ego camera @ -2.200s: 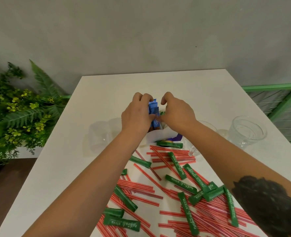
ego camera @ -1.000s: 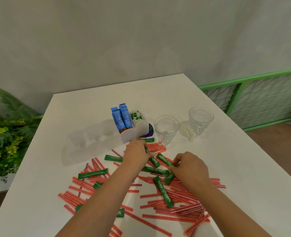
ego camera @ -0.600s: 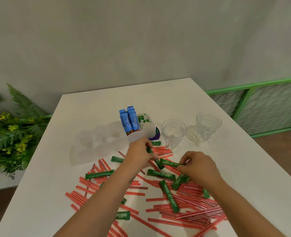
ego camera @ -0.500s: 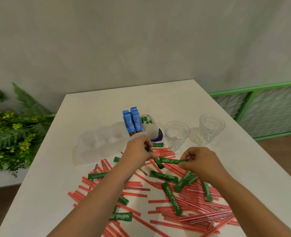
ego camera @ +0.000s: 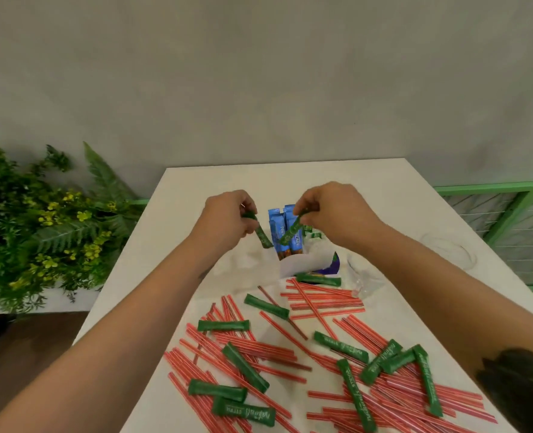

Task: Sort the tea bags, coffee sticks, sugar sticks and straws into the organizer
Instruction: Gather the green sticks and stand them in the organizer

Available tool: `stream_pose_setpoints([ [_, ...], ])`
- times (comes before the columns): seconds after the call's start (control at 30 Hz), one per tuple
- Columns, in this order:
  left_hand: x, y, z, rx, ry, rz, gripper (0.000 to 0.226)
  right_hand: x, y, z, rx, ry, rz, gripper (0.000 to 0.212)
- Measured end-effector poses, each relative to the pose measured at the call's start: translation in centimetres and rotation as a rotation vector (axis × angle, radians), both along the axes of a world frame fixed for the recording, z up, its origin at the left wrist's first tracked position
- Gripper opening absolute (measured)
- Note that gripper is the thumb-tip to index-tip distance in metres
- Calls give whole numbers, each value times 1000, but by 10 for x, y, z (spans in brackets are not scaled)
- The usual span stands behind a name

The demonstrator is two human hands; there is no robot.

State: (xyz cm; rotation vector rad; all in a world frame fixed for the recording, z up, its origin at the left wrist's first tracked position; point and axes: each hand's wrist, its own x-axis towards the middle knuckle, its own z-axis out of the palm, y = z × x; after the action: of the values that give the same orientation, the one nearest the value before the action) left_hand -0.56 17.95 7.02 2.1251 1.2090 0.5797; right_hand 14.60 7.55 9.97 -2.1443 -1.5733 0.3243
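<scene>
My left hand (ego camera: 227, 218) pinches a green sugar stick (ego camera: 263, 237) that hangs down over the white organizer (ego camera: 302, 265). My right hand (ego camera: 337, 210) pinches a second green sugar stick (ego camera: 291, 231), tilted in front of the blue coffee sticks (ego camera: 282, 229) that stand upright in the organizer. White and green tea bags (ego camera: 315, 235) sit behind them. Several more green sugar sticks (ego camera: 223, 325) and many red striped straws (ego camera: 321, 303) lie scattered on the white table (ego camera: 384, 189) near me.
Two clear glasses (ego camera: 448, 250) stand on the table to the right of the organizer, one (ego camera: 366, 281) partly behind my right forearm. A leafy plant with yellow flowers (ego camera: 40, 226) is left of the table. A green railing (ego camera: 509, 214) runs at the right.
Both hands lifted from the pile of sticks, each with a green sugar stick, and moved forward up to the organizer. The camera tilted down and nearer to the table.
</scene>
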Motion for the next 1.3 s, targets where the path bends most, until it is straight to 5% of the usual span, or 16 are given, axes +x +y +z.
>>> stream_pose_setpoints([
  [0.5, 13, 43, -25, 93, 330, 18, 12, -22, 104, -39, -101, -566, 127, 18],
  [0.97, 23, 52, -43, 114, 508, -17, 22, -29, 117, -66, -187, -567, 132, 25],
  [1.3, 22, 58, -54, 159, 428, -2, 26, -28, 116, -69, -114, -541, 128, 28],
])
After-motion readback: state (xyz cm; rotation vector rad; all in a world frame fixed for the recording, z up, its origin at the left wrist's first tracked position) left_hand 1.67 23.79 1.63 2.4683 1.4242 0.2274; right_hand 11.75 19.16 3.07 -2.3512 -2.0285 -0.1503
